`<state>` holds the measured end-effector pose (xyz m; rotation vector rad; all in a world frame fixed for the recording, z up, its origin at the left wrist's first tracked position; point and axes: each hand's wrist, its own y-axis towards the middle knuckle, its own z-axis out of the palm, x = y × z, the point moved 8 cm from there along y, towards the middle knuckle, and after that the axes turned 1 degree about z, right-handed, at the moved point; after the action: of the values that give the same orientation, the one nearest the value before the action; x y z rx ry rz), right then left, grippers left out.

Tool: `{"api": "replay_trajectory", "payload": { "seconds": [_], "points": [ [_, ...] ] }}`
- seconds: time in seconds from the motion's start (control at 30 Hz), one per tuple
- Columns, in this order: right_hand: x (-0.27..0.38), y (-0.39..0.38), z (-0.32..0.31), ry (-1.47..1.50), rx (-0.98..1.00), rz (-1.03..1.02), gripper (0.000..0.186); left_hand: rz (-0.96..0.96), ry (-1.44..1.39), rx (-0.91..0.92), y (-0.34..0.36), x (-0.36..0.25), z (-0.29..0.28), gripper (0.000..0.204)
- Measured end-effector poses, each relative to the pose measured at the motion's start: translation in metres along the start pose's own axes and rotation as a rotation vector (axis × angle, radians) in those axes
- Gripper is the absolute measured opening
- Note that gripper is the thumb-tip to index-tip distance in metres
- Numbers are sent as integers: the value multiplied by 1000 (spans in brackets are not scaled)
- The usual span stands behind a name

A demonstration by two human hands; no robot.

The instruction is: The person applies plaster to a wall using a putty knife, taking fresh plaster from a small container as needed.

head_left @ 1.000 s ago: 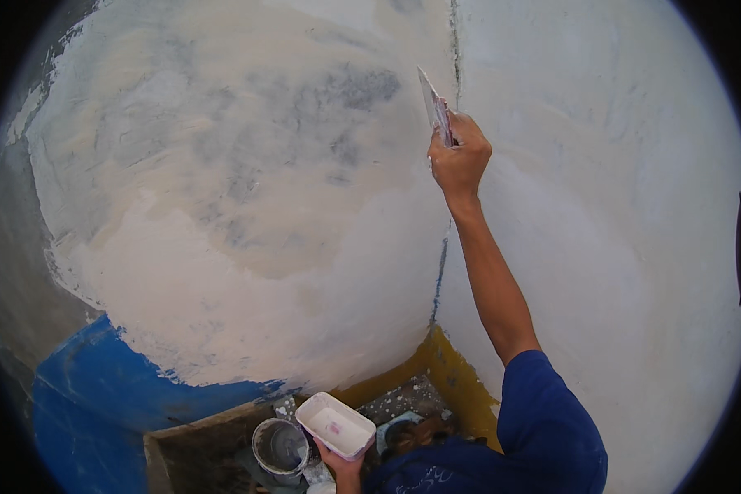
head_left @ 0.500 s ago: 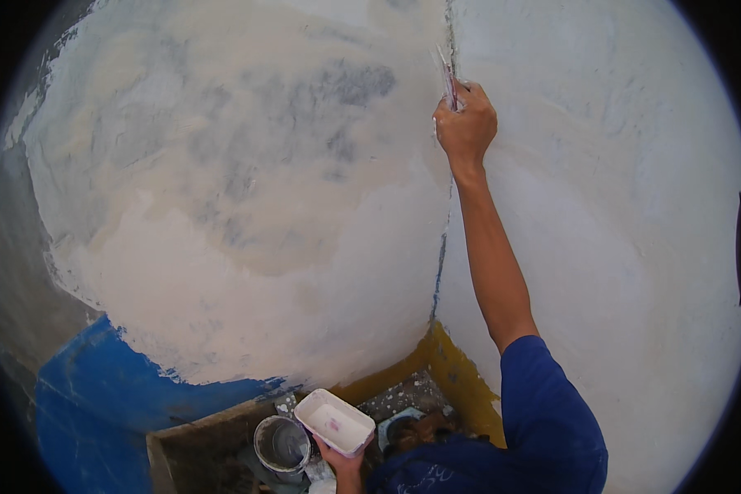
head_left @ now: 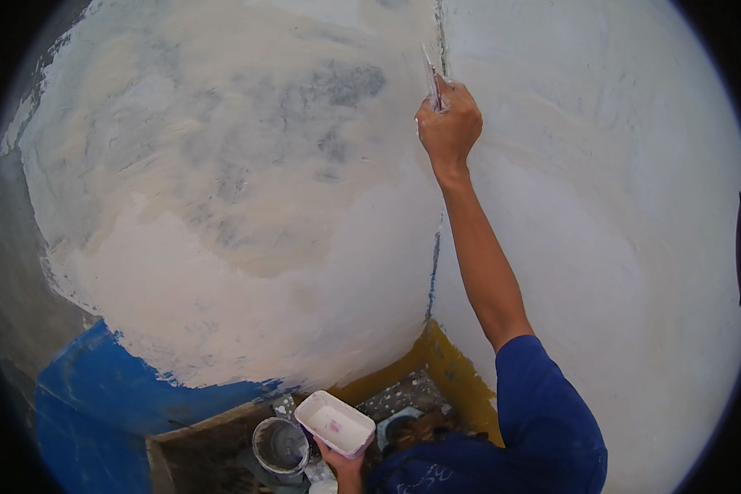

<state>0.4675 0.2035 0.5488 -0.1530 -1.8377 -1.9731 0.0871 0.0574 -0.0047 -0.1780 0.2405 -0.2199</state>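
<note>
From the head camera, looking down: my right hand (head_left: 448, 125) is raised high, fingers closed round the handle of a putty knife (head_left: 431, 76), whose thin blade points up and lies against the wall (head_left: 222, 189) right beside the inside corner seam (head_left: 441, 33). My forearm runs down from it to a blue sleeve (head_left: 543, 412) at the lower right. The wall left of the corner is coated in cream and white filler with grey patches showing through; its lower left is painted blue (head_left: 82, 403), and a yellow band (head_left: 449, 370) runs along the foot of the corner.

Low in the frame, my left hand (head_left: 343, 461) grips a white rectangular tray (head_left: 334, 423) from underneath, holding it tilted. Just left of the tray stands a round bucket (head_left: 280, 446) on the speckled floor (head_left: 403, 397)
</note>
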Motion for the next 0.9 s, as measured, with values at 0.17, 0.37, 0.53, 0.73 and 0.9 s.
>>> {"api": "replay_trajectory", "payload": {
  "seconds": [0.17,0.37,0.53,0.73,0.9],
  "points": [
    [7,30,31,-369,-56,-34,39,29,-2,20,8,-3,0,68],
    [19,33,6,-60,88,73,40,36,0,1,4,-7,-6,68],
    [-6,61,0,-261,-98,-1,40,24,22,-19,4,-4,-4,68],
    [24,7,27,-295,33,-150,41,31,17,-24,-1,-5,-4,67],
    [3,12,-1,-138,-7,-67,40,-26,-69,-25,-1,-4,-3,71]
  ]
}}
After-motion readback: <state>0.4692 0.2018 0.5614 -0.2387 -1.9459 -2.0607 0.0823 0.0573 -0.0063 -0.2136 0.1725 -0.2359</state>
